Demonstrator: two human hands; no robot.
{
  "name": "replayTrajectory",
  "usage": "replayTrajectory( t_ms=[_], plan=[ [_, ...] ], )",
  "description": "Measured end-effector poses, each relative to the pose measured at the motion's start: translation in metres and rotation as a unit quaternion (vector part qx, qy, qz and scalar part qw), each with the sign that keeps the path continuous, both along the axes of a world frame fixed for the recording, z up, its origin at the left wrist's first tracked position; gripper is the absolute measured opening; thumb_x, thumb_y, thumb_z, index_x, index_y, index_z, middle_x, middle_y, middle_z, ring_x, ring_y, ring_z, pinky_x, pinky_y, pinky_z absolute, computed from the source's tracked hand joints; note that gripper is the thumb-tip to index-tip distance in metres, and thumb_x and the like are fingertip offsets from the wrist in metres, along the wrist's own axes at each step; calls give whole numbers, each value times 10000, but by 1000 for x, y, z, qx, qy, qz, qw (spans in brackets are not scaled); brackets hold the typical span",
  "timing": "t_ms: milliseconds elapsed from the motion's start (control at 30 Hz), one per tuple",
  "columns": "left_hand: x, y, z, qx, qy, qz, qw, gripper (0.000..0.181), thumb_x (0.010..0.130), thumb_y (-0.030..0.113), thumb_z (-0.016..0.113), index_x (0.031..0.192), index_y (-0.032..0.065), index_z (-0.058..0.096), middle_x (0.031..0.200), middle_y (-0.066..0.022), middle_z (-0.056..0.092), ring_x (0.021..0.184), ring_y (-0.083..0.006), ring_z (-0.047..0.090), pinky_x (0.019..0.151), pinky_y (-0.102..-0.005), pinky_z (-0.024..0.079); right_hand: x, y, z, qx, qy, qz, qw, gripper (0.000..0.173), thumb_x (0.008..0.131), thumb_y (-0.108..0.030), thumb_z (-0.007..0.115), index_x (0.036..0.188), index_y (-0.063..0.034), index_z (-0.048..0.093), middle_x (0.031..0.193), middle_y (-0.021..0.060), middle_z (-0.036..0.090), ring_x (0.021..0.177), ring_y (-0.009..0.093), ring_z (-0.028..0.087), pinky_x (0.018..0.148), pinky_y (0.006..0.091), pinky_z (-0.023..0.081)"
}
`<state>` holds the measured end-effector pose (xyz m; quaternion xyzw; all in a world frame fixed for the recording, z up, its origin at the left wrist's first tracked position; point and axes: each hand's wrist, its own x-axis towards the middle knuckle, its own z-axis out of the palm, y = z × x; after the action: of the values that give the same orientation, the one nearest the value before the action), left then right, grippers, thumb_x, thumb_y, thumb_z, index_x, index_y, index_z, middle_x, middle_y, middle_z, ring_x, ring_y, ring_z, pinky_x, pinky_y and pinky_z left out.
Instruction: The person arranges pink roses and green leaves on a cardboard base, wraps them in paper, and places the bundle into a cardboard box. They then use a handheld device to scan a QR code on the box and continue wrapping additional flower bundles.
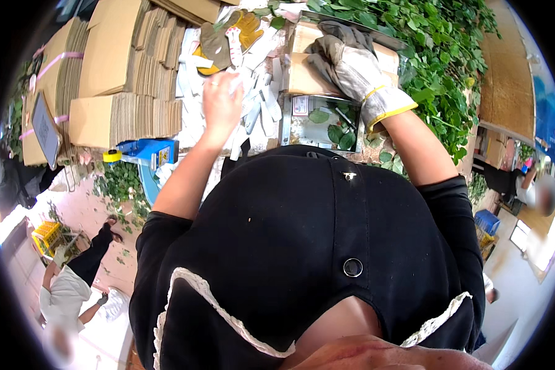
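Observation:
My left hand point(222, 101) is bare, over a heap of white strips point(263, 104); whether its fingers hold a strip is unclear. Just beyond it lie a yellow-and-grey work glove point(247, 30) and a white object with a red pawprint pattern point(234, 46). On my right hand point(351, 60) is a white-and-grey work glove with a yellow-edged cuff. It rests on brown cardboard point(305, 69) in a metal frame; its grip is hidden. Nearer my body, a metal-edged compartment point(321, 149) holds green leaves point(336, 133) and a pen-like object.
Stacked folded cardboard point(125, 115), a phone-like device point(46, 129) and a blue tape dispenser point(152, 152) are at left. Leafy green stems point(434, 69) pile up at right. A person point(69, 291) stands lower left beside a yellow crate point(46, 237); others are at far right.

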<state>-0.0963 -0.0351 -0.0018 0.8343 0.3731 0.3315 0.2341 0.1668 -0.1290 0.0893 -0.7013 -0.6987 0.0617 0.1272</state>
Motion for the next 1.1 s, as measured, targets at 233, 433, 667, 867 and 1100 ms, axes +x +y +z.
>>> replayTrajectory(
  t_ms=[233, 433, 667, 867, 1100],
  plan=[
    [17, -44, -59, 5, 263, -57, 963, 565, 823, 272, 707, 1370, 214, 578, 1468, -112, 476, 1360, -408, 403, 1097, -542, 382, -3, 7, -7, 17, -11, -18, 1000, 373, 1010, -422, 554, 1169, -85, 581, 925, 214, 699, 859, 423, 679, 761, 484, 531],
    [-138, -77, -36, -139, 375, 29, 916, 753, 835, 363, 729, 1516, 305, 412, 1526, -164, 415, 1411, -443, 333, 1158, -602, 260, 0, 6, -6, 61, -35, 11, 997, 320, 993, -378, 590, 1127, -88, 603, 946, 206, 694, 868, 409, 675, 746, 491, 524],
    [-82, -73, -35, -30, 223, 27, 974, 635, 857, 394, 711, 1295, -36, 548, 1308, -207, 568, 1252, -346, 500, 1057, -429, 414, -5, 10, -2, 157, -63, 40, 985, 315, 970, -357, 626, 1088, -65, 626, 1035, 217, 679, 950, 428, 638, 832, 496, 500],
    [-39, 8, -14, -302, 366, -16, 880, 627, 905, 465, 627, 1223, -70, 555, 1155, -287, 609, 970, -406, 654, 879, -459, 540, -8, 6, 4, 93, -55, 6, 994, 300, 943, -334, 648, 1037, -49, 648, 1233, 214, 625, 1100, 423, 578, 1000, 494, 432],
    [-33, 4, 47, -689, -64, -153, 705, 765, 781, 155, 705, 1442, -38, 371, 1370, -291, 520, 1132, -367, 622, 1000, -450, 501, -9, 9, 11, 91, -37, 5, 995, 291, 918, -263, 684, 1085, -31, 634, 1176, 185, 642, 1074, 388, 598, 980, 483, 449]
  ],
)
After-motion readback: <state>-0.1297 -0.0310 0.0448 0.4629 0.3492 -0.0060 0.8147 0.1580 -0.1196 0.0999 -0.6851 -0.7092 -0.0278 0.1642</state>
